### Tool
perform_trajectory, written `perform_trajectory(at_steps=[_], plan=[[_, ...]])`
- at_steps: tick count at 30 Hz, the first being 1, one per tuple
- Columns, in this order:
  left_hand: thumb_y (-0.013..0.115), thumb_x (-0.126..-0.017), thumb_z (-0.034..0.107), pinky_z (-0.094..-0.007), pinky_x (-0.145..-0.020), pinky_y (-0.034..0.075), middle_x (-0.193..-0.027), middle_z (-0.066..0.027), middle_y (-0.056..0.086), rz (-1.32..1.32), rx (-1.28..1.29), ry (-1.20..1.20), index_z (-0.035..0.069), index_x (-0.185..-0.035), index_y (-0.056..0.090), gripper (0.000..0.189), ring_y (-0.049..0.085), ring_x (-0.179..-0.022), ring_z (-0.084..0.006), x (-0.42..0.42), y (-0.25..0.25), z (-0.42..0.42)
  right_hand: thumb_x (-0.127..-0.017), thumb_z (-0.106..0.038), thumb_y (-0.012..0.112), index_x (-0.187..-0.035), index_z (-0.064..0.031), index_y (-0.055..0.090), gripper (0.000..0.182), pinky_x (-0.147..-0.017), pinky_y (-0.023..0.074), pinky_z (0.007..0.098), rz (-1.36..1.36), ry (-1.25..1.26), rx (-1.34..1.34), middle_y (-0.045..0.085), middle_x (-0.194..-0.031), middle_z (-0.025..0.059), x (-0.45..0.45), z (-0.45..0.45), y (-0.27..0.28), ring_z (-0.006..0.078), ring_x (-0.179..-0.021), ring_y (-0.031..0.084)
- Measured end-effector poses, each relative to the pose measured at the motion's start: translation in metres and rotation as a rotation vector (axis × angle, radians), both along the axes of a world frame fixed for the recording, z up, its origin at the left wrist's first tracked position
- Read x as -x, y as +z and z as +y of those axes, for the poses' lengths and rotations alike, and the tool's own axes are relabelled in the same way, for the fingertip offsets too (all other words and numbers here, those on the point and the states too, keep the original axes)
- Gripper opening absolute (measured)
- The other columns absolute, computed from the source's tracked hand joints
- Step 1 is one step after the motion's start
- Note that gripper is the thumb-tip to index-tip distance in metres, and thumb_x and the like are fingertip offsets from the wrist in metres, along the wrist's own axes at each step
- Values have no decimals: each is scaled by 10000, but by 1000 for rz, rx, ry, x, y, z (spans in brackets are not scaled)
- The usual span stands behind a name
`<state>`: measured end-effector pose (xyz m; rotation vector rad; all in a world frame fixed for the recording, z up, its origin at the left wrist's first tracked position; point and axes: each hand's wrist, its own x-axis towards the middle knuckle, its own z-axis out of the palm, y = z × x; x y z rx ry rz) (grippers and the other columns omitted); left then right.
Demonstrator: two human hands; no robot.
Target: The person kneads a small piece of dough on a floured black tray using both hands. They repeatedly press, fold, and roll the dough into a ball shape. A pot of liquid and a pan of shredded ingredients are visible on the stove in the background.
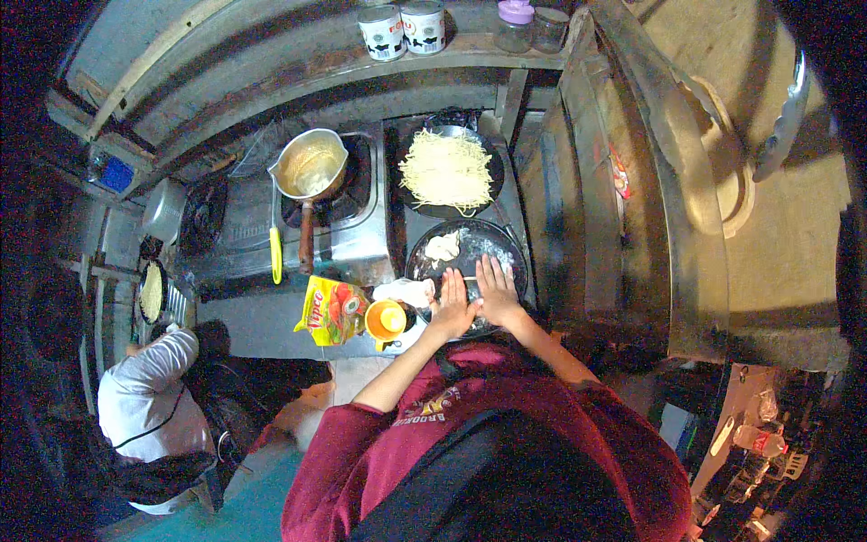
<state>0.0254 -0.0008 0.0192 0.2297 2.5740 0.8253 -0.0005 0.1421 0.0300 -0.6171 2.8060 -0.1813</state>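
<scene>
My left hand [454, 303] and my right hand [498, 295] lie side by side, palms down, with fingers stretched forward over a round black tray [423, 247]. Something pale and shiny shows between them, but my hands hide most of it. A lump of pale dough [442, 248] sits on the tray, forward of my left hand. White powder streaks the tray's surface near my right fingertips. Just left of my left hand are a crumpled white plastic bag [406, 292] and an orange cup [385, 320] with pale contents. A yellow Vipco packet [333, 310] stands beside the cup.
Beyond the tray, pale noodle strands [447, 168] cover another dark round tray. A saucepan [310, 166] rests on a stove [369, 230], near a yellow-handled utensil [276, 254]. Cans [403, 30] stand on the shelf above. A wooden wall borders the right; a person [152, 400] works at left.
</scene>
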Motion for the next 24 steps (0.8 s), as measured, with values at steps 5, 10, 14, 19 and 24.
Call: perform_trajectory(at_steps=[5,10,14,19,24], plan=[[266,-867,571,-582,-1019,-24,-1455,-156,-111,-153,76,-47,1,-1376,-83,840,-106,-1349,-272,-2,26,-1,-659,-401,601,-1363,52,106,973,-1060,80,519,-1,-7,52,49,-1443,217,-14,7,-2,339,-1340,69],[297,-868,546,-539,-1036,-42,-1457,-164,-88,70,-83,123,-5,-1381,-37,824,-97,-1350,-275,6,-10,-1,-632,-398,630,-1357,54,135,987,-1067,63,504,164,-39,33,76,-1444,208,10,-1,-12,334,-1338,91],[296,-868,545,-542,-1035,-42,-1454,-178,-82,-114,63,22,-15,-1379,-25,823,-90,-1351,-282,0,16,1,-593,-435,694,-1359,47,129,1067,-1065,75,506,64,-43,-4,70,-1441,212,0,8,-6,339,-1335,94],[329,-868,530,-539,-1042,-8,-1451,-186,-87,123,-110,133,-26,-1376,-24,831,-97,-1347,-298,5,-7,-4,-649,-409,667,-1363,50,85,1030,-1069,65,494,64,-60,5,57,-1438,219,14,-3,4,342,-1339,59],[349,-856,544,-532,-1045,13,-1445,-190,-115,-172,60,100,-9,-1377,-56,861,-128,-1338,-317,7,17,0,-570,-497,682,-1350,64,147,1100,-1074,71,475,89,-66,6,110,-1432,220,5,5,-8,333,-1333,112]])
